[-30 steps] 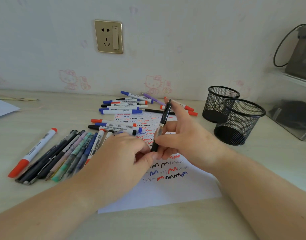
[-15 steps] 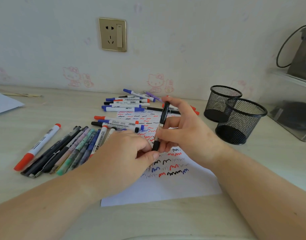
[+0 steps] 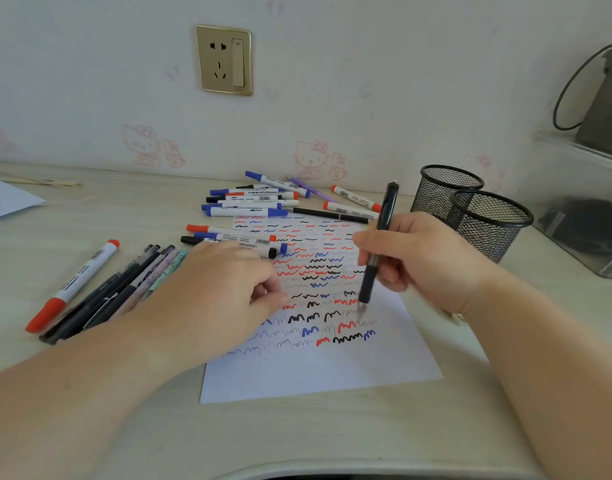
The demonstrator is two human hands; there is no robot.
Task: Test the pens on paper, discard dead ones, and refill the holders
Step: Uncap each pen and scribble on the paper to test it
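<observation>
Swinging clear of the left hand [image 3: 228, 289], now loosely curled on the paper [image 3: 332, 368], the right hand [image 3: 425, 258] grips the black pen [image 3: 380, 244], tip at the scribbles (test stroke next, probably).

Place: I read this as a home, most likely a child's bedroom or study corner.
Wall: pale wallpaper [image 3: 366, 81] printed with faint pink cartoon cats [image 3: 309, 159], which I take as domestic decor.
Socket: a gold-framed wall outlet with a switch [image 3: 224, 59] sits just above the worktop.
Worktop: a light wood-grain desk [image 3: 332, 438] with a rounded front edge, pushed against the wall.
Stationery: I see loose markers and pens [image 3: 249, 202], a scribbled white sheet [image 3: 315, 372] and two black mesh holders [image 3: 484, 223], all household desk items.
Side: a clear shelf unit [image 3: 581, 216] at the right carries a dark bag with a looped strap [image 3: 606, 98].
</observation>
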